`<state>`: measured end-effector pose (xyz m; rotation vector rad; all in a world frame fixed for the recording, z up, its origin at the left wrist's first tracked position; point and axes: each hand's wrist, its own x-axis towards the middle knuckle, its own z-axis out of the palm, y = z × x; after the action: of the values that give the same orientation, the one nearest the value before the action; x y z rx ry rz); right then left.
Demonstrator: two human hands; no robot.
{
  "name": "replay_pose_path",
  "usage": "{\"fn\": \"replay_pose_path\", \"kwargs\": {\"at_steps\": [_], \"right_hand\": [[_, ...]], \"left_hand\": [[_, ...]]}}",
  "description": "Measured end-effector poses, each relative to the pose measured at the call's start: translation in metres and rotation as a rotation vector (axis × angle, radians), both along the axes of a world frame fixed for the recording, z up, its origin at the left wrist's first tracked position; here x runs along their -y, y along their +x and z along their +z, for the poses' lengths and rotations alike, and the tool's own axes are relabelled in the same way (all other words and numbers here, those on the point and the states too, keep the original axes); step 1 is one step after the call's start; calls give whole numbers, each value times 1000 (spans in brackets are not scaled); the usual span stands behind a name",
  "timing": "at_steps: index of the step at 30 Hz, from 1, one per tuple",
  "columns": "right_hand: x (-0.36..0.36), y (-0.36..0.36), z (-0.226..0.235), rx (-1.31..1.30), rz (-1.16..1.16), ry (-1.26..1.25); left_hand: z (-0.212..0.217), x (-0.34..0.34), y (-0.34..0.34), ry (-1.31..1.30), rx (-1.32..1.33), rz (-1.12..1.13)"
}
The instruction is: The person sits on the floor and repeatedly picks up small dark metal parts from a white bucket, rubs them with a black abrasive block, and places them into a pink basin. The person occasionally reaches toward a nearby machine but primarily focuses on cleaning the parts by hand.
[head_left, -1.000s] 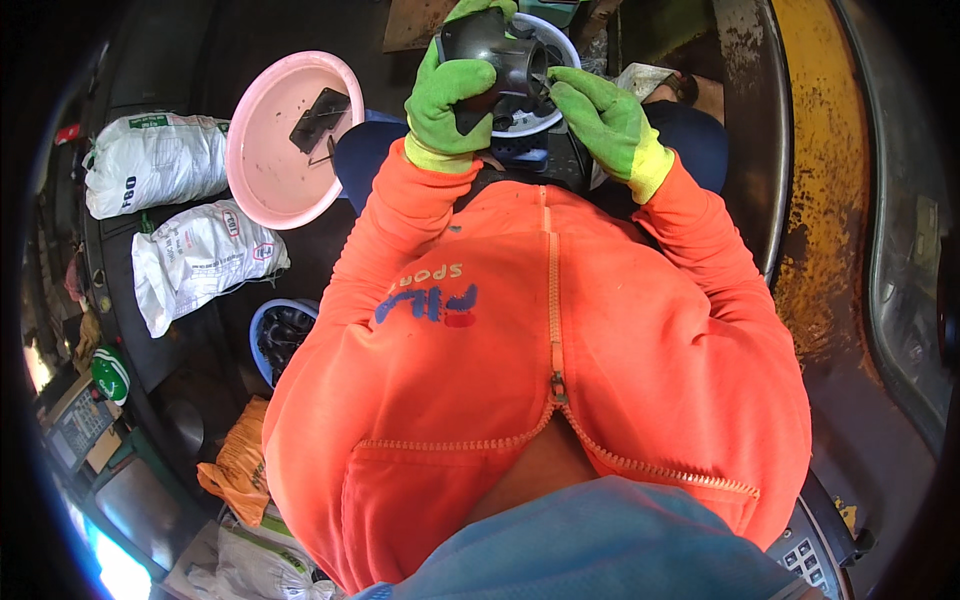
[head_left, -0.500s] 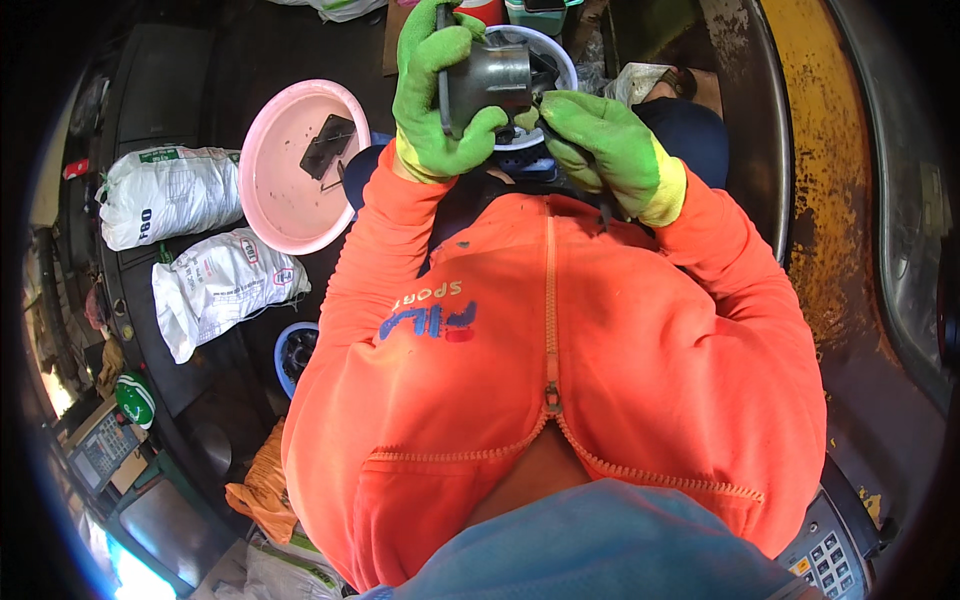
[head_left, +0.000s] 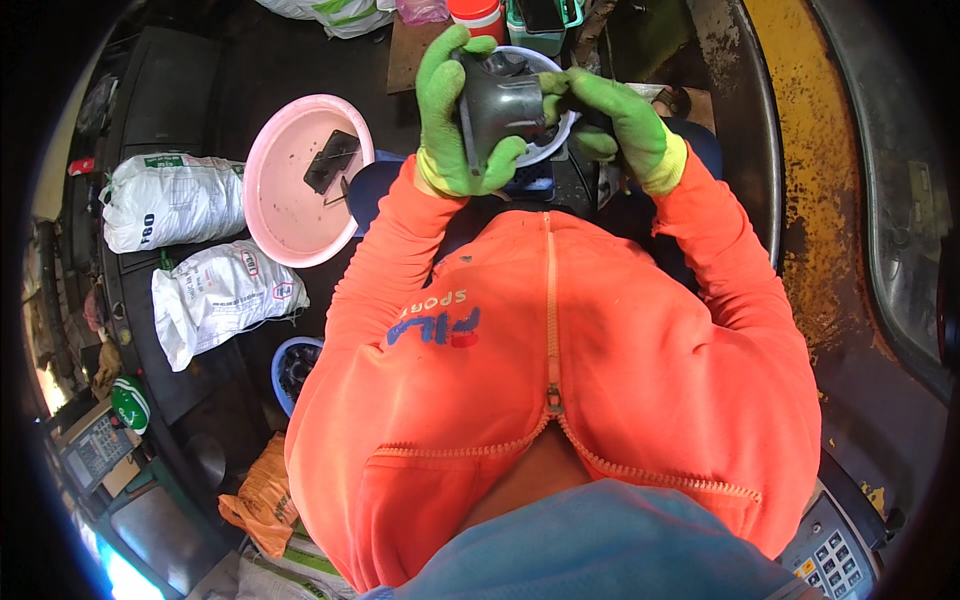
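Observation:
In my left hand, gloved in green, is a black plastic part with a flat flange and a short round tube. The fingers and thumb wrap round the flange side, and the tube points right. My right hand, in a matching glove, is closed at the tube's right end. Something dark shows under its fingers, too hidden to name. Beneath the part stands a pale blue basin with dark pieces inside, mostly covered by the hands.
To the left, a pink basin holds a flat black piece. White sacks lie beyond it. A small blue basin of dark parts is lower left. At the back are a red container and a teal box.
Both hands and the black part have shifted slightly right and down in the picture. My right fingers now lie over the tube's end, and the view itself has moved a little.

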<state>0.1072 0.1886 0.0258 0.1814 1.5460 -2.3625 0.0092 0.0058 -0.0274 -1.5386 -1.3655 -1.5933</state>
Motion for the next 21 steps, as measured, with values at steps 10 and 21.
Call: {"fn": "replay_pose_path", "kwargs": {"at_steps": [10,21], "right_hand": [[-14,-35,6,-1472,90,1289],[-8,-16,-20,-689,1,997]], "left_hand": [[-2,8,37,102,1568,-938],[-17,9,22,320,1568,-813]]}}
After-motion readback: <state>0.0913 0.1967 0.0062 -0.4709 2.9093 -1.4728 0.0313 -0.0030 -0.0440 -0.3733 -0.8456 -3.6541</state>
